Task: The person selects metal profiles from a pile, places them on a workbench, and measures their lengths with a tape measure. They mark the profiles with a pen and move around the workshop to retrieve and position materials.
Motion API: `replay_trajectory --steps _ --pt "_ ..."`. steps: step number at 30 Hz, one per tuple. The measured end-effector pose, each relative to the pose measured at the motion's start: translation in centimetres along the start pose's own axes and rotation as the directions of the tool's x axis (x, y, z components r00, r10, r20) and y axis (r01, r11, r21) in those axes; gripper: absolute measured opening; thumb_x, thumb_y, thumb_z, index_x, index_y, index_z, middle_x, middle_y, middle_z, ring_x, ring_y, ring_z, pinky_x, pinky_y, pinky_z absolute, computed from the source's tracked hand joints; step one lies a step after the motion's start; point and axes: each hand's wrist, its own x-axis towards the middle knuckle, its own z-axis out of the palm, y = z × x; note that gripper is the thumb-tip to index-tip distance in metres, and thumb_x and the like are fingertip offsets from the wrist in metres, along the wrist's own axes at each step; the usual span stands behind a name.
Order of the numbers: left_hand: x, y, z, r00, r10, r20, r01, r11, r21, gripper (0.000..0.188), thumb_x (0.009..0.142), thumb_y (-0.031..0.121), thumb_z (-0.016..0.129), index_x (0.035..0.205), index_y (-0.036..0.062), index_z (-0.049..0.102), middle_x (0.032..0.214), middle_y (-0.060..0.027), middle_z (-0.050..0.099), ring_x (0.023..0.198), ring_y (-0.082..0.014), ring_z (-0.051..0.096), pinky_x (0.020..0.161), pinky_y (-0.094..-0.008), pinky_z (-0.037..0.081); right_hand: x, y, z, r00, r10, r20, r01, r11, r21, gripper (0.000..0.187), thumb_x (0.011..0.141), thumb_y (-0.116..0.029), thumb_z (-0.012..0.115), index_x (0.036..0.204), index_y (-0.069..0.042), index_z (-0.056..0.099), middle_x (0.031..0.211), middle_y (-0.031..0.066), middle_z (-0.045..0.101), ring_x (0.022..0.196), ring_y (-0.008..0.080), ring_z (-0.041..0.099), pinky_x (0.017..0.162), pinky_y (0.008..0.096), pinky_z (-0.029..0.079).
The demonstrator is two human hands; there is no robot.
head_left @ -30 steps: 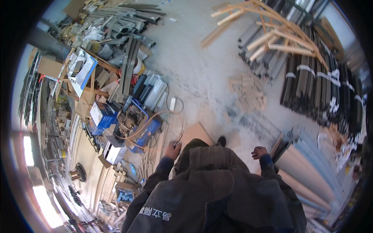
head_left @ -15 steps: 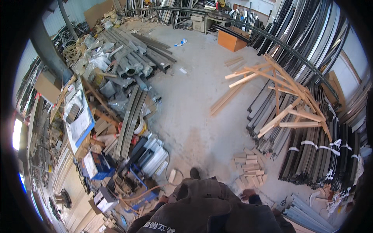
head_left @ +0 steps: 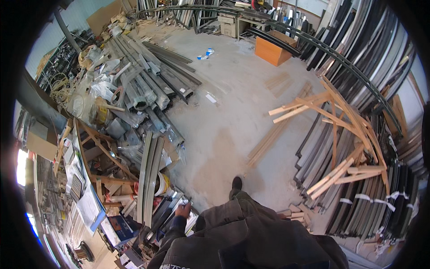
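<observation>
My left hand (head_left: 182, 210) hangs at my left side, out in front of the dark sleeve. It is above the white profiles (head_left: 191, 220) on the floor, and I cannot make out whether it touches them. The hand is small in the picture, and how its fingers are held does not show. Out of view is my right hand, hidden by my dark jacket (head_left: 251, 233) or beyond the edge. One dark shoe (head_left: 237, 183) shows in front of me on the concrete floor.
Metal profiles (head_left: 134, 85) and plastic wrap heap up at left, beside a cluttered table with papers (head_left: 89, 204). On the right, a wooden frame of battens (head_left: 354, 121) lies over bundled dark profiles (head_left: 358, 219). Flat battens (head_left: 268, 145) lie ahead; an orange box (head_left: 268, 50) stands farther back.
I have stepped forward; floor, battens and short wood blocks have shifted nearer and lower. My left hand has swung forward and out to the left. My right hand has gone from view.
</observation>
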Motion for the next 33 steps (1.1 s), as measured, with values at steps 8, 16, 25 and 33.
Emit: replay_trajectory --steps 8,16,25,33 --pt "9.9 3.5 1.4 0.906 -0.350 0.237 0.311 0.932 0.187 0.069 0.086 0.062 0.058 0.102 -0.0038 0.071 0.103 -0.0295 0.069 0.102 -0.0437 0.067 0.089 -0.0493 0.052 14.2 -28.1 -35.8 0.999 0.026 -0.036 0.005 0.749 0.663 0.031 0.096 -0.024 0.055 0.111 0.001 0.062 0.099 0.0171 0.073 0.075 0.0269 0.071 0.063 0.0408 0.061" --pt "36.6 18.9 1.7 0.923 -0.259 0.285 0.200 0.955 0.221 0.071 0.086 0.064 0.056 0.093 -0.0040 0.074 0.094 -0.0277 0.071 0.095 -0.0409 0.069 0.087 -0.0483 0.054 28.1 -42.2 -52.5 0.987 -0.086 -0.139 0.162 0.638 0.753 0.031 0.098 -0.025 0.054 0.101 0.004 0.063 0.093 0.0166 0.072 0.069 0.0236 0.070 0.061 0.0365 0.061" --pt "71.5 56.3 -12.4 0.978 0.100 0.181 -0.115 0.991 0.075 0.066 0.086 0.062 0.061 0.091 -0.0031 0.069 0.071 -0.0179 0.069 0.062 -0.0308 0.070 0.065 -0.0422 0.055 38.2 -32.8 -56.5 0.992 0.037 0.121 0.008 0.936 -0.352 0.033 0.094 -0.038 0.050 0.102 -0.016 0.073 0.107 0.0143 0.072 0.097 0.0343 0.069 0.082 0.0480 0.055" --pt "89.0 79.6 -10.4 0.952 0.101 0.290 -0.042 0.979 -0.201 0.062 0.090 0.058 0.062 0.098 -0.0026 0.064 0.067 -0.0145 0.066 0.050 -0.0225 0.065 0.048 -0.0363 0.053 54.8 -37.2 -77.1 0.997 0.073 -0.009 -0.074 0.997 -0.036 0.026 0.094 -0.026 0.054 0.104 -0.008 0.070 0.105 0.0116 0.073 0.099 0.0302 0.069 0.084 0.0481 0.056"
